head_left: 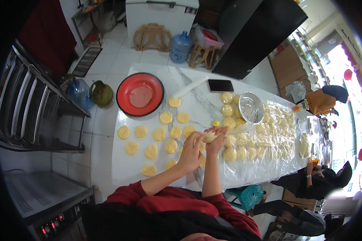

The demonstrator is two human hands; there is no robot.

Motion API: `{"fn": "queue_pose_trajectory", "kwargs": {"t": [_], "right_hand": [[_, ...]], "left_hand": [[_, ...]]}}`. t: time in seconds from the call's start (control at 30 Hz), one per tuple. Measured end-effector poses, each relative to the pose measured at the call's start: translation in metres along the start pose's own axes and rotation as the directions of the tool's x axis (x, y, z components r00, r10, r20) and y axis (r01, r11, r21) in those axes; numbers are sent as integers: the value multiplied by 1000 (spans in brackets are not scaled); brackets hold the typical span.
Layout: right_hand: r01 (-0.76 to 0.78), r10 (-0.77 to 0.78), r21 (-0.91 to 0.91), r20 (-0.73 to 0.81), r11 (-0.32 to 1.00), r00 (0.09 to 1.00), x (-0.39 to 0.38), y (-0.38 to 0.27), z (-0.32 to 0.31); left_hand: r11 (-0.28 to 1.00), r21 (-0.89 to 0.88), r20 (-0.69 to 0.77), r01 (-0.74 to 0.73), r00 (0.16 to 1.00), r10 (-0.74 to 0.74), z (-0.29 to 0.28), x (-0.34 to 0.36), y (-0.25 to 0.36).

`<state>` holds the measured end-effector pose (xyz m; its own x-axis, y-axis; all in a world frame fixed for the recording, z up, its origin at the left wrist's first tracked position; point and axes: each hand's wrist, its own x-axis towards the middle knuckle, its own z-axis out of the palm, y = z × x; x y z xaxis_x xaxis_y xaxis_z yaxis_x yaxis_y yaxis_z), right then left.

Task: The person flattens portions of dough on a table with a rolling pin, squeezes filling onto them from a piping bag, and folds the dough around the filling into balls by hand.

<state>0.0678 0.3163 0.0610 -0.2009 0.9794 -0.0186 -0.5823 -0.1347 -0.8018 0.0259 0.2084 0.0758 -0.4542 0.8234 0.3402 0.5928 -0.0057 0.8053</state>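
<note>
One long white marble-patterned bench (199,105) carries the work. Near its middle, the right hand (218,140) grips a pale, soft-looking lump (208,138); the left hand (192,156) curls against it, its grip unclear. Light, even pressure should suit. Far left, one round red bowl (157,94); far right, one round silver foil pan (251,107); left, at least thirteen flat yellow dough discs (159,134).

A bakery kitchen: rows of dough rounds (151,152), a long marbled table (197,107), a metal rack (25,94).
</note>
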Motion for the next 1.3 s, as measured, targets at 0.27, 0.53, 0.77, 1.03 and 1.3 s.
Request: {"fn": "queue_pose_trajectory", "kwargs": {"t": [0.27,0.53,0.77,1.03,1.3], "right_hand": [[106,-118,-174,-61,979,991,32,25,-12],[70,-89,-289,-53,955,995,23,22,-5],[73,-88,-320,-32,945,996,18,24,-7],[109,-116,-331,1,937,993,17,24,-2],[115,-130,-372,-16,921,991,15,28,-8]], "left_hand": [[-405,-703,701,584,473,-534,47,8,-28],[-617,-687,721,384,465,-514,68,52,-30],[-632,-701,708,330,428,-562,78,46,-32],[-559,-739,673,378,468,-573,88,39,-45],[-562,-698,714,443,377,-590,80,45,-42]]}}
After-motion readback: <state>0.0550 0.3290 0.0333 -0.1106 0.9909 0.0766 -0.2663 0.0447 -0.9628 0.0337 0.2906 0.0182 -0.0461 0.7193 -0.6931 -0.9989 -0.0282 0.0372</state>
